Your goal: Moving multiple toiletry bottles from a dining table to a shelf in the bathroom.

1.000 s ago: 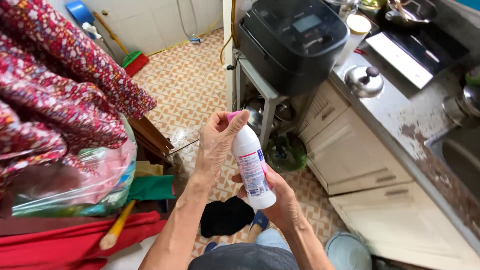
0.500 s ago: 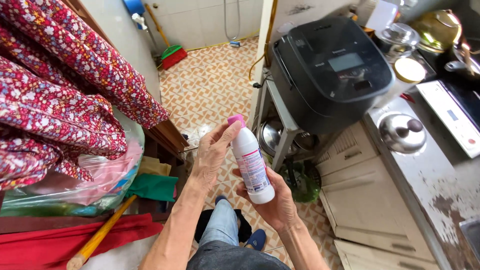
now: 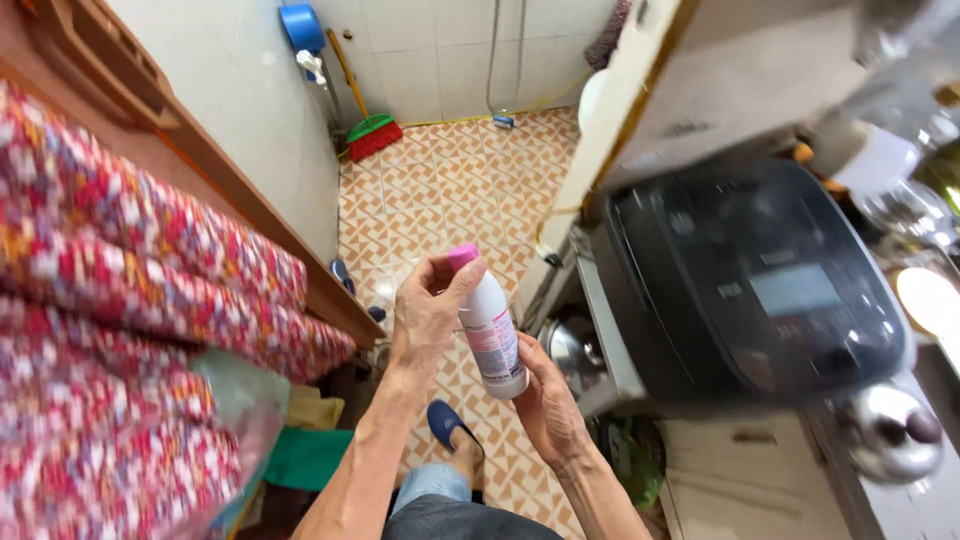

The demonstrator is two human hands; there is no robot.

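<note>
A white plastic bottle [image 3: 491, 330] with a pink cap and a printed label stands upright between both hands, in the middle of the head view. My left hand [image 3: 428, 310] wraps around its top, thumb against the pink cap. My right hand [image 3: 548, 400] cups the bottle's base from below and behind. Under the hands I see my own leg and a foot in a blue slipper [image 3: 446, 420] on the patterned tile floor [image 3: 450, 190].
A large black rice cooker [image 3: 760, 285] sits on a metal stand at right, with a steel pot lid [image 3: 890, 430] beside it. Red floral cloth [image 3: 130, 330] piles up on the left. A green-and-red broom [image 3: 372, 130] leans against the far tiled wall.
The view has swung forward and up as I stepped ahead; the rice cooker now lies closer at right. Both hands keep the same hold on the bottle.
</note>
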